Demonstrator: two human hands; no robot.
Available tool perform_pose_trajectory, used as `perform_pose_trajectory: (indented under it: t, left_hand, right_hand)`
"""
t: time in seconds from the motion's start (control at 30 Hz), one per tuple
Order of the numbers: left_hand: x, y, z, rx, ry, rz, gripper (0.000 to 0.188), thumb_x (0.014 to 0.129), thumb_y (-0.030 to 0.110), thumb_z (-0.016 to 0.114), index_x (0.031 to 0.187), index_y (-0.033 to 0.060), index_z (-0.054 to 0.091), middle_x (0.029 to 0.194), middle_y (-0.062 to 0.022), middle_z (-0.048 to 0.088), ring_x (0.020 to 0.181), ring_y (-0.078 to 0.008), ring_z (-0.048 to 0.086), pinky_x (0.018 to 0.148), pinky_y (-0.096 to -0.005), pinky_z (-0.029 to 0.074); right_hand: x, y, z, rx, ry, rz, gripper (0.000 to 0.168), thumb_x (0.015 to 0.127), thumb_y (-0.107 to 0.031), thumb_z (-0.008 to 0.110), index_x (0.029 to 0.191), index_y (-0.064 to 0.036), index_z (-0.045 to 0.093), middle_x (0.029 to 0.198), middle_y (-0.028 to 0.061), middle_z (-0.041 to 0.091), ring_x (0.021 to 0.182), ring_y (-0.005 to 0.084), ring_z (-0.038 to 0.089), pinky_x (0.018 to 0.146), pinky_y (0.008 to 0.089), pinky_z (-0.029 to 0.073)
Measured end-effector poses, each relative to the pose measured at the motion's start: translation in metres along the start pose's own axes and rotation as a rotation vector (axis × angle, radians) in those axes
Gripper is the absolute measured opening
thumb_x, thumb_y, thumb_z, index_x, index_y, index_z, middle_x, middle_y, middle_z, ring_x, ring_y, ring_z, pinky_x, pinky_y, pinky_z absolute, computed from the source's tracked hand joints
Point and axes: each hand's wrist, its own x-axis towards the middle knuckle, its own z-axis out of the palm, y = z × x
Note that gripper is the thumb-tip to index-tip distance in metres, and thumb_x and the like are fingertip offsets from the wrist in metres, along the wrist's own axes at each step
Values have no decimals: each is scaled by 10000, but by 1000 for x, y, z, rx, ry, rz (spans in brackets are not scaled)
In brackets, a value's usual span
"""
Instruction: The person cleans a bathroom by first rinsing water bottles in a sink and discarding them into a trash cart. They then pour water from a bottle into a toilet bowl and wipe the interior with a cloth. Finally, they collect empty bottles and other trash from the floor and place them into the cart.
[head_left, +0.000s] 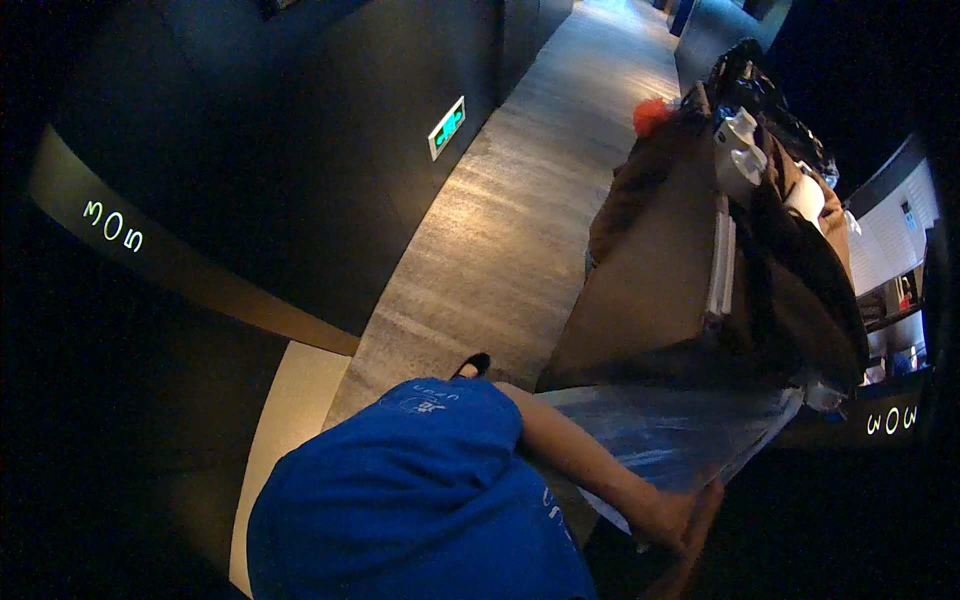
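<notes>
My left hand (671, 517) reaches across from my blue sleeve to the near end of a loaded cart (637, 300), beside a translucent plastic bag or sheet (660, 424). My right hand (705, 510) is blurred and dark, close against the left one. What either hand grips is hidden. The cart has brown fabric sides. On it lie white plastic items (742, 154), a brown cloth-like bundle (836, 232), a shiny black plastic bag (754, 79) and a red puffy item (651, 116). Pale long strips (721, 262) stand along its middle.
A grey patterned floor (480, 247) runs along a narrow corridor between dark walls. A lit green exit sign (448, 129) sits low on the left wall. Lit room numbers show on both sides. A black shoe (474, 365) is beside the cart. A pale threshold (292, 405) lies at lower left.
</notes>
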Motion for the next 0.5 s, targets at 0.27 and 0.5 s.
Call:
perform_pose_trajectory:
  t: [0.27, 0.5]
  left_hand:
    - [-159, 31, -147, -77, -6, -107, 415, 716, 198, 702, 1104, 116, 579, 1274, -200, 448, 1183, -421, 414, 937, -497, 400]
    - [-410, 57, -353, -60, -145, -1402, 424, 772, 336, 658, 1116, 94, 608, 1012, -181, 614, 964, -359, 577, 804, -451, 476]
  right_hand:
    - [15, -80, -2, -89, 520, 66, 250, 928, -242, 520, 966, -11, 605, 869, 91, 606, 748, 192, 564, 632, 311, 472]
    - [79, -262, 55, -234, 974, -55, 256, 932, -256, 512, 964, -20, 607, 850, 94, 613, 723, 185, 576, 611, 301, 481]
